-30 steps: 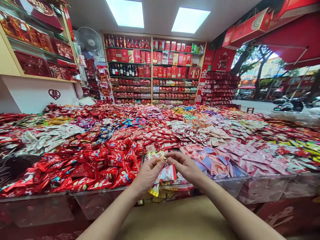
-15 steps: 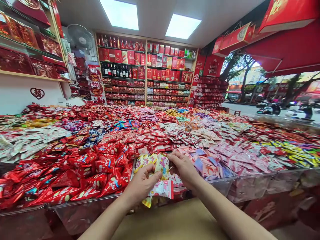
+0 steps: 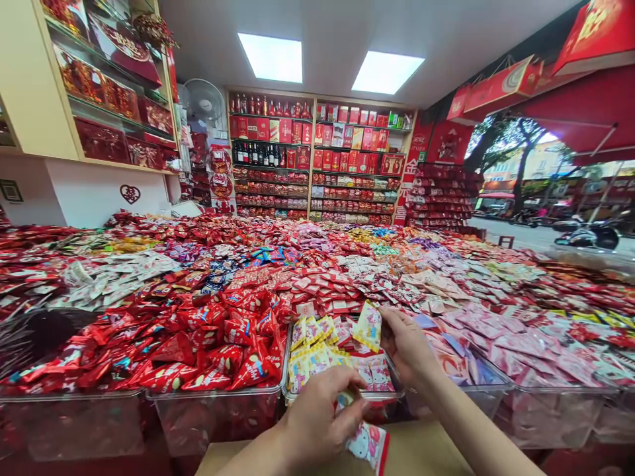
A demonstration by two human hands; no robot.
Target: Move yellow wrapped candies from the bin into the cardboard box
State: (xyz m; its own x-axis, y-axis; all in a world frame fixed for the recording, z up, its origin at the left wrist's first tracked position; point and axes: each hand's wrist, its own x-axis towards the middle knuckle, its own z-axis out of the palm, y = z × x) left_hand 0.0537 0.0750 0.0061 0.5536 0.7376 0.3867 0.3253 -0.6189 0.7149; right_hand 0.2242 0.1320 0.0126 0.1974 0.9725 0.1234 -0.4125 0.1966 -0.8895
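Yellow-and-white film forms the packet [image 3: 368,326] pinched at its edge by the right hand [image 3: 407,346], above the clear bin [image 3: 284,389], its printed face unobstructed. The left hand [image 3: 322,411] grasps a pink-and-white packet [image 3: 367,446] near the bin's front edge, apparently keeping it separate.

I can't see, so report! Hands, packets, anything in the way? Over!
Left hand: holding red-edged packet. Right hand: pinching yellow-edged packet over clear bin. Left hand partly hides bin.

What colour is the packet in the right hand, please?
The packet is mostly yellow and white; head view.
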